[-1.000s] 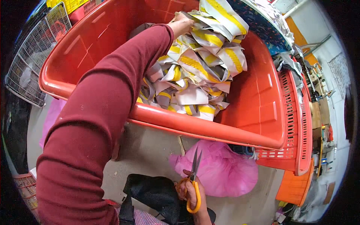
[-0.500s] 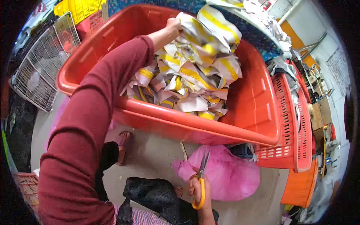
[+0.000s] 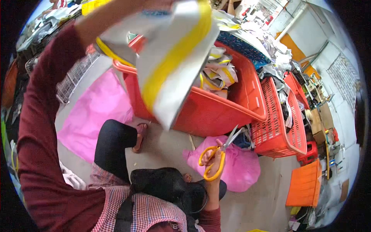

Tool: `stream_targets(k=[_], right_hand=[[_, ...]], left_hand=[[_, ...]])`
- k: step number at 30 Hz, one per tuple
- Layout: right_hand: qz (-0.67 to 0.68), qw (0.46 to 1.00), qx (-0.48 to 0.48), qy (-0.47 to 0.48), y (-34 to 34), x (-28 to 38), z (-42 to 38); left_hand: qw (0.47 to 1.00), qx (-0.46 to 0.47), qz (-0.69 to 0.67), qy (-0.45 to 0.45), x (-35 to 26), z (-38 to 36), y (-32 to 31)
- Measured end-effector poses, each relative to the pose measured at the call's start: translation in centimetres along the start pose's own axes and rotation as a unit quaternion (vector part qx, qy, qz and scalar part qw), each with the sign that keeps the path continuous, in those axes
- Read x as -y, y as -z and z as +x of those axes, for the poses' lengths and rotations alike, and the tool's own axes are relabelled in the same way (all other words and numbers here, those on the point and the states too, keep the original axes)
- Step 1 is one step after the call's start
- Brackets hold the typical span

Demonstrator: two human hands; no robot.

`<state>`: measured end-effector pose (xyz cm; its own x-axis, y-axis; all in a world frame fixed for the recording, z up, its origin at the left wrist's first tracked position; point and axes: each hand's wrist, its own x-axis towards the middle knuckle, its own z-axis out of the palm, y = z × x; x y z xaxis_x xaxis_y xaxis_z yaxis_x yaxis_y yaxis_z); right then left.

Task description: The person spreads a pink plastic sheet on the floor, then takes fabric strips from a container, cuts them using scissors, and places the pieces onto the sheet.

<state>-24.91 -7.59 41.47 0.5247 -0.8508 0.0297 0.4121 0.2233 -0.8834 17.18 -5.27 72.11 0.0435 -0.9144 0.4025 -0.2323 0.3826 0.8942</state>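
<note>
My left hand (image 3: 156,3), raised at the top edge and partly cut off, grips a white cloth-like piece with a yellow stripe (image 3: 174,62). The piece hangs down blurred, in front of a large red tub (image 3: 220,112). More white-and-yellow pieces (image 3: 220,77) are heaped inside that tub. Lower down, my right hand (image 3: 213,161) is closed around the yellow handles of scissors (image 3: 224,149). Their metal blades point up and to the right, above a pink bag (image 3: 241,170) on the floor.
Red slotted baskets (image 3: 270,127) and an orange crate (image 3: 305,183) stand at the right. A pink sheet (image 3: 96,112) lies at the left by a wire rack (image 3: 79,75). Behind the tub, white scraps (image 3: 266,42) are piled on a blue patterned surface (image 3: 241,46).
My left hand has lifted the striped piece up and left, out of the tub. The scissors have risen slightly, and their handles have spread apart. The view has shifted.
</note>
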Motion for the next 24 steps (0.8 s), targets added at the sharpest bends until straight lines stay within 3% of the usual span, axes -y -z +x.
stream_targets(k=[1,2,3,4,5,6,7,10,12,13,14,16,18,20,22,24], right_hand=[[-0.008,1.0,0.016,0.006,0.0,0.3,-0.2],[-0.016,0.999,0.033,0.011,-0.1,0.7,-0.3],[-0.018,0.999,0.035,0.004,-0.6,1.4,-0.4],[-0.04,0.997,0.063,0.022,-1.4,2.4,-0.5],[-0.063,0.993,0.091,0.039,-2.3,3.3,-0.7],[-0.066,0.993,0.09,0.031,-3.2,4.0,-0.8],[-0.084,0.989,0.121,0.001,-4.0,4.5,-0.9],[-0.156,0.971,0.174,-0.055,-6.2,3.7,-0.9],[-0.235,0.952,0.19,-0.049,-7.4,2.2,-0.2],[-0.235,0.951,0.195,-0.054,-8.1,1.6,0.2],[-0.224,0.951,0.201,-0.074,-8.7,1.1,0.4],[-0.215,0.949,0.21,-0.094,-9.3,0.4,0.4],[-0.169,0.947,0.253,-0.099,-9.8,-0.1,0.3],[-0.217,0.933,0.277,-0.078,-9.5,0.1,0.1],[-0.265,0.916,0.295,-0.06,-8.6,0.2,-0.6],[-0.303,0.901,0.311,-0.031,-7.8,0.3,-1.2]], left_hand=[[0.973,-0.1,0.208,-0.013,2.1,-5.4,-3.0],[0.921,-0.062,0.381,0.046,0.2,-9.3,-7.4],[0.958,-0.017,0.285,0.029,2.1,-12.7,-9.6],[0.932,0.034,0.353,-0.079,5.2,-15.6,-10.5],[0.959,0.001,0.261,0.11,5.6,-19.1,-13.9],[0.976,-0.004,0.188,0.105,7.9,-22.0,-15.8],[0.978,-0.015,0.202,0.058,9.7,-24.0,-17.3],[0.98,-0.123,0.09,0.132,13.3,-28.0,-20.2],[0.949,-0.182,0.127,0.222,13.4,-29.1,-20.4],[0.936,-0.166,0.195,0.24,13.3,-29.3,-20.1],[0.935,-0.17,0.194,0.244,14.0,-29.7,-19.9],[0.949,-0.172,0.216,0.153,16.0,-30.2,-19.5],[0.942,-0.166,0.239,0.164,15.6,-31.0,-18.7],[0.954,-0.154,0.15,0.211,14.2,-31.8,-18.1],[0.928,-0.2,0.244,0.198,14.4,-32.2,-18.2],[0.919,-0.167,0.243,0.262,13.8,-31.7,-18.2]])
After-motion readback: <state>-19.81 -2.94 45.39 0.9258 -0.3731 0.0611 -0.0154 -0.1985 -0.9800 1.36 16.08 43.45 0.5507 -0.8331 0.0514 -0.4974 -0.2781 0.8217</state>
